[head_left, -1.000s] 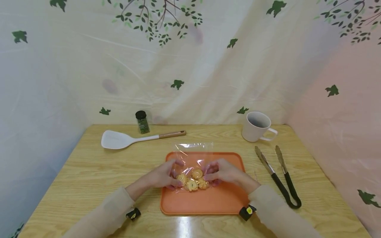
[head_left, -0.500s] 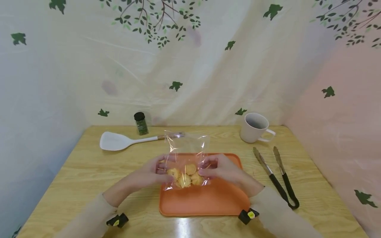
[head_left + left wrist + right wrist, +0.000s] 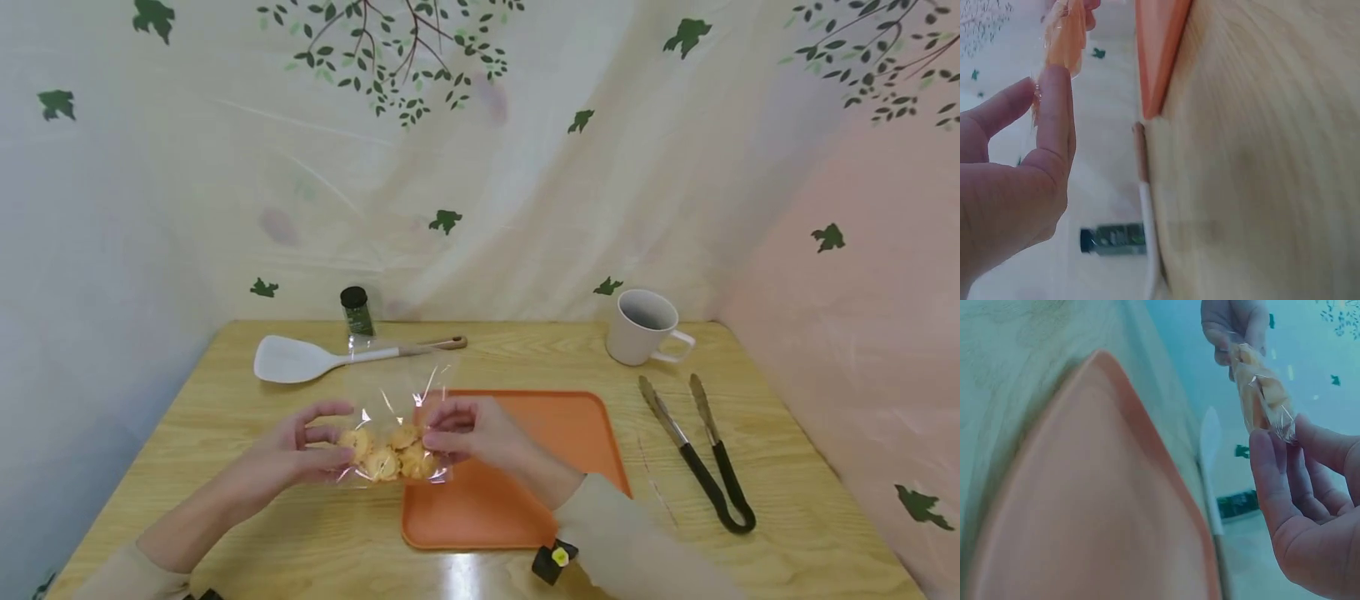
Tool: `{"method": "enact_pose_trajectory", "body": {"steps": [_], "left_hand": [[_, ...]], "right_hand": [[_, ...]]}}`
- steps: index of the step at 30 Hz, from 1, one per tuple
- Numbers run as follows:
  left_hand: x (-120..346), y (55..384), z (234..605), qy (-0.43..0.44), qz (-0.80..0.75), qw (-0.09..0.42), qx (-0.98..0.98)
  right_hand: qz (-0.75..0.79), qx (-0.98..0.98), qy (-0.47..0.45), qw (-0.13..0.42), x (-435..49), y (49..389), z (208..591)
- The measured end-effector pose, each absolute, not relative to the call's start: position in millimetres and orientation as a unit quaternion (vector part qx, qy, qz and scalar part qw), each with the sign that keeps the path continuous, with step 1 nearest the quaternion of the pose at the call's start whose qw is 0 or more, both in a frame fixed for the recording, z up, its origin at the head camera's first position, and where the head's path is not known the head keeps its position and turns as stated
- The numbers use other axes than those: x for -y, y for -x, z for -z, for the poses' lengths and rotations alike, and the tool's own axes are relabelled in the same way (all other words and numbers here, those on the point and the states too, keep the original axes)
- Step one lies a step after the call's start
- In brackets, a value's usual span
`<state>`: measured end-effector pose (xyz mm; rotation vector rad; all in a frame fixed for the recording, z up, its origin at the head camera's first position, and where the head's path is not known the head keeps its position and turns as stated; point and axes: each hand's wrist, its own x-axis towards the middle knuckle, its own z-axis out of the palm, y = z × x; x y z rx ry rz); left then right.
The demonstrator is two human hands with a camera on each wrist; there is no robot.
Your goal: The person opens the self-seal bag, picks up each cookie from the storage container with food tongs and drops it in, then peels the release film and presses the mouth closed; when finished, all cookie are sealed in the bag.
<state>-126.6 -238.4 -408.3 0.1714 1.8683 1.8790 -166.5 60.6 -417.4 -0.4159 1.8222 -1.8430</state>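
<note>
A clear plastic bag of cookies (image 3: 382, 461) hangs between my two hands in the head view, above the left edge of the orange tray (image 3: 540, 492). My left hand (image 3: 288, 450) pinches its left side between thumb and fingers. My right hand (image 3: 480, 433) pinches the opposite side. Several round golden cookies (image 3: 1266, 394) lie together at the bottom of the bag, and its upper part stands up see-through. In the left wrist view, the bag (image 3: 1065, 37) is seen edge-on, raised over the table.
A white spatula (image 3: 296, 360) with a wooden handle lies at the back left, by a black-capped spice jar (image 3: 357, 312). A white mug (image 3: 643, 329) stands at the back right. Tongs (image 3: 705, 467) with black handles lie right of the tray.
Both hands have lifted the bag of cookies off the tray and carried it to the left. It now overlaps the tray's left edge and the table beside it.
</note>
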Motion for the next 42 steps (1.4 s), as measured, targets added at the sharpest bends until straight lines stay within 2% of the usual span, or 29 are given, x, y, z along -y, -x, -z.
{"method": "enact_pose_trajectory", "body": {"steps": [8,15,29,42], "left_hand": [[280.5,122.8,437.0,-0.040,-0.716,0.272,-0.642],[300.7,124.6,454.9,-0.034,-0.690,0.293,-0.661],[301.9,131.6,454.6,-0.037,-0.632,0.322,-0.704],[313.9,139.1,458.9,-0.049,-0.633,0.316,-0.705]], "right_hand": [[0.706,-0.647,0.066,0.281,-20.1,170.7,447.8],[0.690,-0.658,0.037,0.299,1.0,171.4,456.5],[0.628,-0.713,0.031,0.311,-0.4,175.5,459.5],[0.652,-0.680,0.017,0.337,-2.9,182.1,459.1]]}}
